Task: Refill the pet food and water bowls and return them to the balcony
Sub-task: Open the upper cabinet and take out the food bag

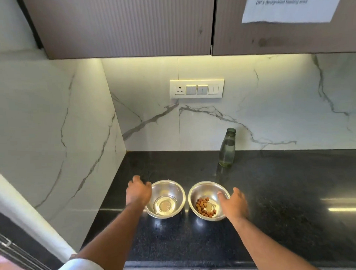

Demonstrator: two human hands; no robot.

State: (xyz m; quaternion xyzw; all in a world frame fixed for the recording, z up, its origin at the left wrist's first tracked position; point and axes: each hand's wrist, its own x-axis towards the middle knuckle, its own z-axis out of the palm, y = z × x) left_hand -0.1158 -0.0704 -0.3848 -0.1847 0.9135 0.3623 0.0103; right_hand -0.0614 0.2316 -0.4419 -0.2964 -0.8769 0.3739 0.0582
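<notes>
Two steel bowls stand side by side on the black counter (276,192). The left bowl (171,187) holds clear water. The right bowl (203,189) holds brown kibble (204,207). My left hand (138,190) is at the left rim of the water bowl, fingers spread, holding nothing. My right hand (234,203) is over the right rim of the food bowl, fingers apart, also holding nothing. Whether either hand touches its bowl I cannot tell.
A green-tinted bottle (227,149) with its cap on stands at the back by the marble wall. A switch panel (196,88) is on the backsplash. Cabinets hang overhead with a paper note (289,5) on one door. A marble side wall (62,128) closes the left.
</notes>
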